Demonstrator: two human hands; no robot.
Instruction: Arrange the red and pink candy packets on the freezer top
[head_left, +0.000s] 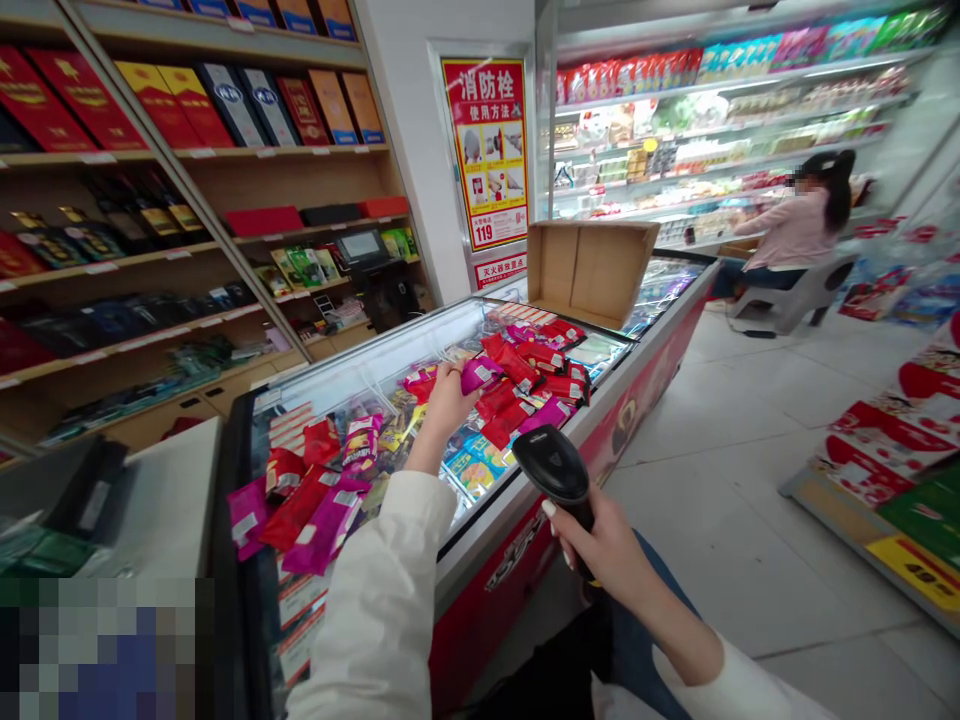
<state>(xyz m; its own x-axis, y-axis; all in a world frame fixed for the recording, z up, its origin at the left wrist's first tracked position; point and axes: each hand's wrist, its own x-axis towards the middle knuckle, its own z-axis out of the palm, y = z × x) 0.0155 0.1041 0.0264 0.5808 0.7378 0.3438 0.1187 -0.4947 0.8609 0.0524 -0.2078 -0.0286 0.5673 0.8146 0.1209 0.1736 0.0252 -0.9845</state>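
Note:
My left hand (448,398) reaches over the glass-topped chest freezer, its fingers closed on a purple snack packet (480,374). A heap of red snack packets (516,368), with some purple ones among them, lies on the glass just beyond and to the right. Nearer me on the left is a second group with a red packet (301,508) and a purple packet (328,525). In my right hand (607,540) is a black handheld barcode scanner (553,465), held by its handle beside the freezer's front edge. Part of the handle is hidden behind my fingers.
An open cardboard box (589,272) stands on the freezer's (480,600) far part. Shelves of boxes and bottles (202,150) line the left wall. A person (799,215) sits on a grey plastic chair by the refrigerated shelves. Stacked red-and-white cartons (877,450) stand at right.

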